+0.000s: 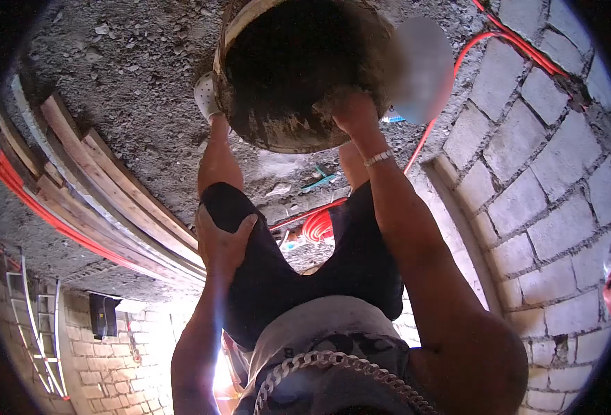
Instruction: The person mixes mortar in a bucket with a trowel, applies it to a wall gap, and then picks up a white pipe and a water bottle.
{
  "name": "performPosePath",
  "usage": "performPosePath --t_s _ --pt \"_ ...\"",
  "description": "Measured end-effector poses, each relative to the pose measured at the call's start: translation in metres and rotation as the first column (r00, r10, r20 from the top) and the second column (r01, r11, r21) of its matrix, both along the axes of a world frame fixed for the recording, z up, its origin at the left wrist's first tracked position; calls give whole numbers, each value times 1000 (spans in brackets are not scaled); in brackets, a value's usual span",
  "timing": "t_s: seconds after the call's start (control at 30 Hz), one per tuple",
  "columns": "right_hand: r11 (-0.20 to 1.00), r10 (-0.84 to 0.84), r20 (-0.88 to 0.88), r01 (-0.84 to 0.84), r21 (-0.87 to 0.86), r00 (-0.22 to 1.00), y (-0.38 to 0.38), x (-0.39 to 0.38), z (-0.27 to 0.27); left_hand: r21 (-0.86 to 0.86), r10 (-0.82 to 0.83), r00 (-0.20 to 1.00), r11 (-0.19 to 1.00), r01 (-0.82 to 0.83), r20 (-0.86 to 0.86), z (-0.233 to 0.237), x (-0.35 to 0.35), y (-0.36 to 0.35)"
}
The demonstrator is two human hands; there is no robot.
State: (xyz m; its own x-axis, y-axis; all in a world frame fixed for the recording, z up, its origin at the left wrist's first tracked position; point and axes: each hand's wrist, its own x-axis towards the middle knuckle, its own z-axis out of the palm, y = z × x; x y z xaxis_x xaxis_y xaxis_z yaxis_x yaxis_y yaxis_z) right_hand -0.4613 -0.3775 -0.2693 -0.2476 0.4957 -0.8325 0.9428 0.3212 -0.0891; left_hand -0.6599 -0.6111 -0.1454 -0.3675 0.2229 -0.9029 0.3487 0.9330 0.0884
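Chunky pale link chain (333,358) lies nearest. Right hand (356,113) reaches into a round, grime-smeared tub (278,137) amid grey gravel ground (125,90), at its near-right rim, fingers curled, contents unclear; left hand (222,238) rests spread, clasping nothing loose, on black shorts (228,202).

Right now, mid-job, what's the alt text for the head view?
The right hand reaches into a wide round tub; the left hand rests on the left knee. Planks lie along the picture's left, and a block wall stands at right.
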Motion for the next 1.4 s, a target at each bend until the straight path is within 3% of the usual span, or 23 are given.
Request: performPosePath --t_s 0.03,0.07,0.13,0.27,0.33,0.37,0.43,0.57,0.63,0.67,0.73,0.77,0.9,0.97,1.0,1.03,1.17,1.23,1.33,1.4 --pt "998 -57 112 55 17 992 2 -2 -9 0 -3 1000 1000 3 -2 -1 -2 -1" --pt "998 -61 113 59 15 992 -2 10 -33 -5 -7 1000 1000 7 3 -1 -3 -3" --pt "956 117 27 -120 266 993 -18 47 -93 -14 -13 1000 1000 13 13 -1 -5 -6" --pt "977 188 100 -196 83 977 -12 3 -99 -14 29 999 999 -28 28 -2 -13 -7" --pt "928 290 -127 -245 282 949 -22 -2 -92 -2 55 997 998 -55 49 1 -16 -10" --pt "925 292 -128 -246 288 948 -30 3 -103 -8 35 999 999 -34 35 0 -16 -10" --pt "873 254 -329 -70 483 910 -54 13 -123 -21 11 1000 1000 -10 25 0 -17 -11" --pt "934 168 -351 -34 356 921 -66 17 -141 24 43 999 999 -44 25 -3 -18 -16" --pt "964 245 -282 -204 169 928 -58 22 -138 27 35 999 999 -36 25 -3 -16 -19" --pt "965 241 -282 -199 169 929 -53 23 -138 52 40 999 998 -41 29 -3 -16 -19" --pt "716 631 -211 -456 528 746 -47 24 -145 77 39 999 996 -41 25 -5 -16 -17" --pt "720 627 -220 -448 529 747 -48 22 -153 83 62 997 994 -65 38 -5 -16 -16" --pt "835 482 -230 -364 413 846 -49 19 -186 107 38 999 994 -37 -5 -2 -11 -20" --pt "855 449 -217 -345 388 867 -46 9 -170 84 35 999 996 -35 3 0 -8 -18" --pt "940 186 -200 -115 321 962 -45 -16 -140 56 36 999 998 -36 2 -1 -7 -18" --pt "958 -96 -164 136 252 982 -47 -28 -124 54 35 999 998 -35 -3 -1 -6 -18" --pt "952 -184 -273 240 187 944 -52 -33 -123 47 12 1000 999 -11 -18 -2 0 -23" --pt "902 -173 -523 347 256 834 -55 -30 -115 52 -17 999 998 19 -36 0 1 -19" --pt "904 -289 -399 385 184 870 -52 -26 -110 -16 17 998 1000 -16 62 5 -1 -9" --pt "882 -276 -493 421 211 825 -50 -28 -100 -21 -2 998 1000 3 57 4 0 -10"
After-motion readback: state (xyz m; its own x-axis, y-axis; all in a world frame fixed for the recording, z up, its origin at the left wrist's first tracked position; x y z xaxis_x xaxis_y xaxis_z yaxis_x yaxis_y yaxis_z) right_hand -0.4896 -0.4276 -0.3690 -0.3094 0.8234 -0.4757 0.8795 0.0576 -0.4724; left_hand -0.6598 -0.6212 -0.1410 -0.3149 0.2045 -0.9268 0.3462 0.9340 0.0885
